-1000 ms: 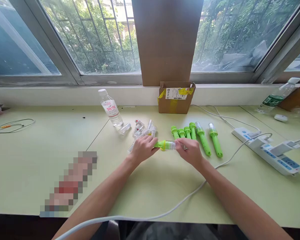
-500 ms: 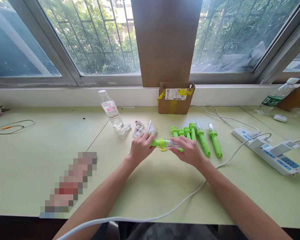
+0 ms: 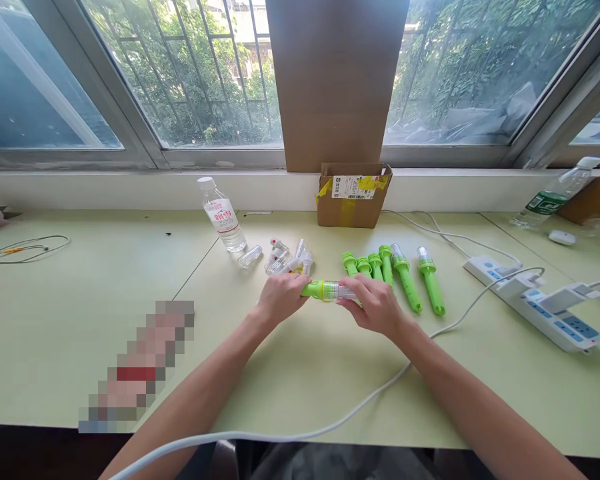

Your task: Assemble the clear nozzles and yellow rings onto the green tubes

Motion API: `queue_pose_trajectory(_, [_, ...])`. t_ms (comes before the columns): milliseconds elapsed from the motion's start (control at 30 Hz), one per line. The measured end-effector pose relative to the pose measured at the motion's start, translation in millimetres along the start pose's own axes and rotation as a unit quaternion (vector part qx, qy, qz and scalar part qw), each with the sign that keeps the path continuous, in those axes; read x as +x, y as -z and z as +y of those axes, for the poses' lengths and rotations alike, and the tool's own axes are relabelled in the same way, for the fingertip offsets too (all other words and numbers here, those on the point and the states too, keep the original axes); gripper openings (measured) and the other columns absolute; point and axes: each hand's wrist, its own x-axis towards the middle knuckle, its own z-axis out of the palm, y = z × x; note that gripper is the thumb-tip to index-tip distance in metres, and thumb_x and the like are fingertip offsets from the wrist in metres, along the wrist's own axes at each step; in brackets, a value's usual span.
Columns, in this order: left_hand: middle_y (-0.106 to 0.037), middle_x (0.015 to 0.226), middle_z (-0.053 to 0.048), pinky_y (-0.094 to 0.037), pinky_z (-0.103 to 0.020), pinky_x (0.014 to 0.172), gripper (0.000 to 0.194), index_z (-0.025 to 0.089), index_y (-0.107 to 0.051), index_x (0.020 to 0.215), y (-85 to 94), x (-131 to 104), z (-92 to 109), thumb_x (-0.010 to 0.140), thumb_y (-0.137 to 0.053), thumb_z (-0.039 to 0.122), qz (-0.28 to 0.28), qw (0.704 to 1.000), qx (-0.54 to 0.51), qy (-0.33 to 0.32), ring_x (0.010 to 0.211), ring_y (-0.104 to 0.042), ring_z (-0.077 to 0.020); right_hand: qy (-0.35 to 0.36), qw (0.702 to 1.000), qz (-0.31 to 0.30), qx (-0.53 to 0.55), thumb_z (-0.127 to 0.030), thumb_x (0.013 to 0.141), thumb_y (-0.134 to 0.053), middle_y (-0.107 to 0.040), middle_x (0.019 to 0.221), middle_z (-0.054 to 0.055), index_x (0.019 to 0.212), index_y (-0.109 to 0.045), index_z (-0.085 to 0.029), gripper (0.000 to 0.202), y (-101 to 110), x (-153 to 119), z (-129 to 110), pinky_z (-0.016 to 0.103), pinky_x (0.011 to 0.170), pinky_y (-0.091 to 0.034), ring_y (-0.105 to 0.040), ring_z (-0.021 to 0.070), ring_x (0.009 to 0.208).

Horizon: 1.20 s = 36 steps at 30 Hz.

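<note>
A green tube with a clear ribbed cap (image 3: 325, 290) lies level between my hands, a yellow ring at its joint. My left hand (image 3: 283, 297) is closed on the green end. Around the clear end my right hand (image 3: 373, 301) is closed, covering part of it. Behind my left hand sits a group of clear caps (image 3: 279, 257), and one more clear cap (image 3: 251, 257) lies left of them. Several green tubes (image 3: 375, 267) stand in a row beyond my right hand. Two green tubes with clear caps (image 3: 431, 283) lie to their right.
A water bottle (image 3: 223, 217) stands behind the clear caps. A cardboard box (image 3: 347, 210) is at the wall. A white power strip (image 3: 533, 303) lies at the right, and a white cable (image 3: 350, 417) crosses the table's front. A blurred patch (image 3: 145, 360) is at the left.
My right hand's fingers have shifted slightly on the clear end. The held tube sits almost where it was. The view has moved a little.
</note>
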Motion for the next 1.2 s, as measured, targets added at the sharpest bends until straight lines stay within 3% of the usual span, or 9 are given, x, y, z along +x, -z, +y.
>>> queue_pose_trajectory(167, [-0.063,0.063,-0.001,-0.027,-0.028,0.051,0.013,0.019,-0.059,0.073,-2.6,-0.1,-3.0,0.084,-0.052,0.019,0.065,0.997,0.019,-0.038,0.060,-0.059,-0.0151,-0.072,0.996,0.028,0.046,-0.038,0.091,-0.052,-0.069,0.082,0.008,0.097,-0.059,-0.015,0.025,-2.3,0.2,-10.9,0.026,0.053,-0.036,-0.059,0.0168,0.062])
queue_pose_trajectory(233, [-0.062,0.062,-0.001,-0.027,-0.028,0.051,0.015,0.019,-0.059,0.072,-2.9,0.3,-3.4,0.085,-0.051,0.018,0.094,0.994,0.039,-0.044,0.058,-0.058,-0.0146,-0.130,0.988,0.012,0.083,-0.039,0.090,-0.052,-0.069,0.080,0.007,0.095,-0.061,-0.015,0.026,0.0,3.0,-14.3,0.026,0.052,-0.037,-0.057,0.0153,0.058])
queue_pose_trajectory(367, [-0.060,0.058,-0.001,-0.027,-0.029,0.050,0.018,0.019,-0.058,0.069,-3.4,0.6,-2.0,0.085,-0.050,0.017,0.128,0.988,0.074,-0.045,0.055,-0.055,-0.0142,-0.286,0.936,-0.070,0.194,-0.047,0.090,-0.050,-0.056,0.054,-0.001,0.083,-0.063,-0.018,0.032,6.4,10.8,-17.6,0.024,0.043,-0.031,-0.044,0.0118,0.043])
queue_pose_trajectory(433, [-0.059,0.058,-0.001,-0.027,-0.029,0.050,0.018,0.019,-0.058,0.069,-3.0,0.9,-0.2,0.085,-0.050,0.017,0.128,0.988,0.085,-0.037,0.054,-0.055,-0.0146,-0.315,0.918,-0.089,0.221,-0.048,0.091,-0.049,-0.051,0.050,-0.003,0.079,-0.062,-0.019,0.034,7.1,12.8,-17.0,0.024,0.041,-0.029,-0.043,0.0118,0.042])
queue_pose_trajectory(533, [-0.061,0.059,-0.002,-0.027,-0.029,0.051,0.023,0.019,-0.060,0.069,-1.1,2.0,2.5,0.088,-0.047,0.020,0.107,0.991,0.081,-0.005,0.057,-0.057,-0.0153,-0.274,0.940,-0.056,0.196,-0.043,0.090,-0.053,-0.060,0.061,0.000,0.087,-0.061,-0.019,0.026,3.2,10.7,-13.6,0.024,0.044,-0.035,-0.047,0.0118,0.045])
queue_pose_trajectory(667, [-0.065,0.068,-0.004,-0.028,-0.029,0.050,0.024,0.019,-0.061,0.074,2.1,3.0,3.6,0.089,-0.046,0.031,0.068,0.995,0.041,0.059,0.063,-0.060,-0.0180,-0.114,0.991,-0.003,0.076,-0.031,0.090,-0.057,-0.068,0.090,0.006,0.102,-0.060,-0.020,0.017,-3.8,4.5,-5.1,0.024,0.056,-0.043,-0.060,0.0149,0.067])
queue_pose_trajectory(800, [-0.065,0.067,-0.006,-0.026,-0.029,0.049,0.021,0.019,-0.061,0.073,4.1,3.0,4.4,0.085,-0.049,0.030,-0.001,0.994,0.029,0.104,0.059,-0.060,-0.0200,-0.010,0.998,-0.013,-0.057,-0.015,0.092,-0.050,-0.067,0.094,0.005,0.105,-0.059,-0.021,0.017,-3.0,4.3,1.3,0.026,0.067,-0.042,-0.060,0.0172,0.084])
queue_pose_trajectory(1000, [-0.063,0.062,-0.006,-0.031,-0.030,0.051,0.025,0.019,-0.061,0.070,7.3,0.9,14.7,0.087,-0.044,0.025,-0.036,0.995,0.031,0.090,0.055,-0.059,-0.0197,0.012,0.983,-0.041,-0.178,-0.008,0.089,-0.045,-0.065,0.082,0.005,0.100,-0.060,-0.017,0.021,-0.4,8.7,-5.2,0.029,0.062,-0.036,-0.055,0.0185,0.073])
queue_pose_trajectory(1200, [-0.064,0.066,-0.006,-0.031,-0.030,0.052,0.014,0.018,-0.062,0.073,7.6,-1.2,19.3,0.076,-0.050,0.012,-0.039,0.998,0.032,0.037,0.060,-0.060,-0.0200,-0.060,0.972,-0.085,-0.211,-0.007,0.079,-0.051,-0.058,0.059,0.004,0.068,-0.054,-0.017,0.016,-6.3,6.9,-16.3,0.030,0.048,-0.021,-0.047,0.0162,0.050])
